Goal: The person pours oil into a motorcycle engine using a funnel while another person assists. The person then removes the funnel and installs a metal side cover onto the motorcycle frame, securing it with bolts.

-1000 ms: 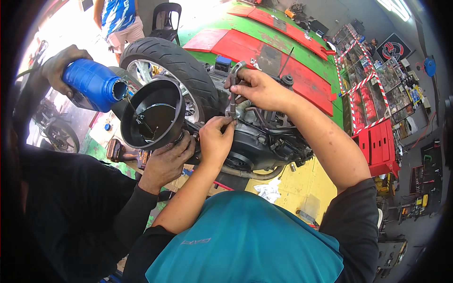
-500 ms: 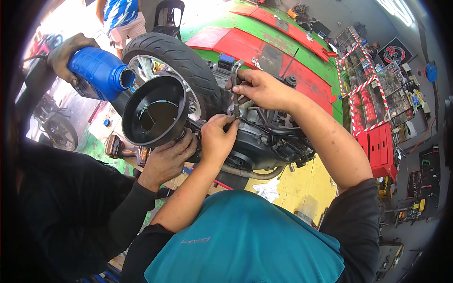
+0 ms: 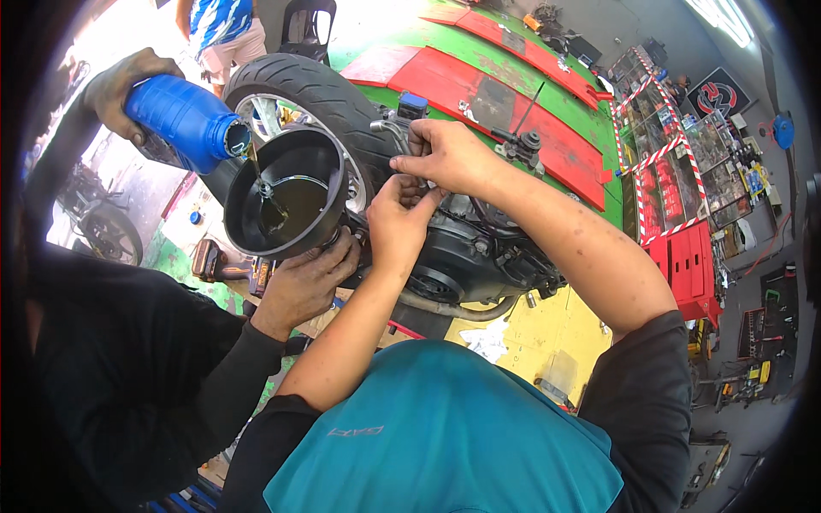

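Observation:
My right hand (image 3: 451, 158) is closed around a chrome ratchet wrench (image 3: 391, 128), whose end sticks out to the left past my fingers. Just below, the fingers of my left hand (image 3: 398, 214) pinch together where the ratchet's lower end meets the engine (image 3: 479, 252); they hide what lies between them. To my left, a co-worker's hand (image 3: 128, 90) tilts a blue bottle (image 3: 184, 120), and oil (image 3: 256, 167) runs from its mouth into a wide black funnel (image 3: 329, 222). The co-worker's other hand (image 3: 312, 282) steadies the funnel from below, close beside my left wrist.
Behind the funnel stands a motorcycle wheel (image 3: 299, 90). A cordless drill (image 3: 227, 267) lies under the co-worker's arms. Red ramps (image 3: 479, 85) cross the green floor, and a red tool cabinet (image 3: 684, 269) stands at the right. Another person (image 3: 222, 38) is at the back left.
The ratchet's upper end has swung from upright toward the left, and my right hand has shifted with it. My left hand moved slightly up and right. Oil now streams from the bottle.

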A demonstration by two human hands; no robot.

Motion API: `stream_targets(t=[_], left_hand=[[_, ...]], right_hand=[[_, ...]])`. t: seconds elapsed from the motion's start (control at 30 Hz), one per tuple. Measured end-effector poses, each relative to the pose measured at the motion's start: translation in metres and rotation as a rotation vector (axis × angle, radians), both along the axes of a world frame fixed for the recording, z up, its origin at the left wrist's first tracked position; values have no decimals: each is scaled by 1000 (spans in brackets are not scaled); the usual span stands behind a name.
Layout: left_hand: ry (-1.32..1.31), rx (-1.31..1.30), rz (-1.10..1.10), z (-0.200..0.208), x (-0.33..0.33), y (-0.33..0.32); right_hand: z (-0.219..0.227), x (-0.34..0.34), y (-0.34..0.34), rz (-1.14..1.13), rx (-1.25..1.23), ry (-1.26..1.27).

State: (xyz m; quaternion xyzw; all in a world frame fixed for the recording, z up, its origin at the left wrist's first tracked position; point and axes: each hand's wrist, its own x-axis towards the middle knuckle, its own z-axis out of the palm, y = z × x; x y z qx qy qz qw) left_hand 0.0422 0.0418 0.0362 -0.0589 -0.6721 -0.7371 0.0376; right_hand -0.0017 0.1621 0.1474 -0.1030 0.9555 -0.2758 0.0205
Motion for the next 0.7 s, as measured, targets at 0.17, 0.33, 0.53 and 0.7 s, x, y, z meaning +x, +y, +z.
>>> stream_targets(t=[0.17, 0.33, 0.53, 0.7], left_hand=[[27, 54, -68, -15, -7, -3], [151, 51, -115, -23, -10, -4], [-66, -3, -94, -10, -11, -7], [-64, 220, -97, -11, -6, -3]], right_hand=[[-4, 1, 3, 97, -217, -108], [-1, -5, 3, 21, -389, -328], [11, -1, -13, -40, 30, -171], [-14, -6, -7, 96, -267, -68]])
